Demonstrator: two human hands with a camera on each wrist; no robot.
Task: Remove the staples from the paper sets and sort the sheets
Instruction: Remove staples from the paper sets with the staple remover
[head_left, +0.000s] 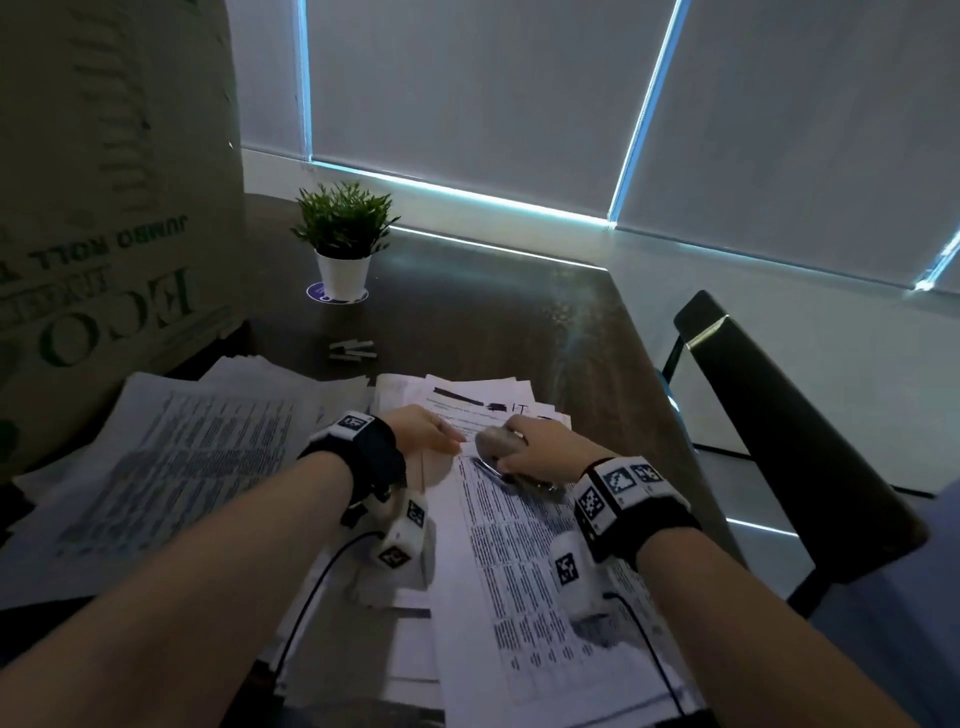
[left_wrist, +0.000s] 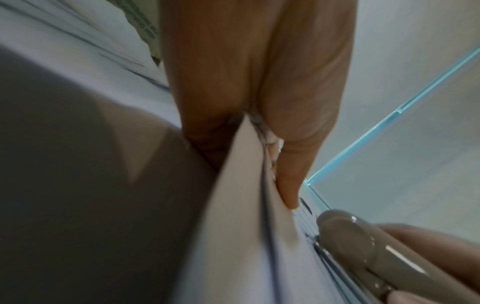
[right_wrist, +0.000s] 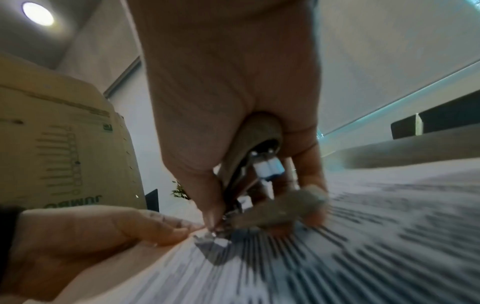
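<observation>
1. The right hand (head_left: 540, 449) is clenched round a grey staple remover (head_left: 496, 446), thumb on one handle and fingers on the other. In the right wrist view its metal tip sits at the corner of the paper set (head_left: 524, 551). That is likely where the staple is, though blur hides the staple itself.
2. The left hand (head_left: 423, 431) pinches the same corner just beside the tool. In the left wrist view the thumb lies over the sheets and the fingers under them, apparently to keep the pages from lifting or tearing as the tool bites.
3. The paper set lies at centre frame in the head view, running toward the lower right. It is white and printed with dense dark columns of text, with its top corner turned up.
4. More sheets (head_left: 171, 457) spread across the left of the frame on the dark worktop (head_left: 493, 322), probably already sorted or waiting; I cannot tell which.
5. Strips of staples (head_left: 353, 350) lie above the papers, well apart from both hands.
</observation>
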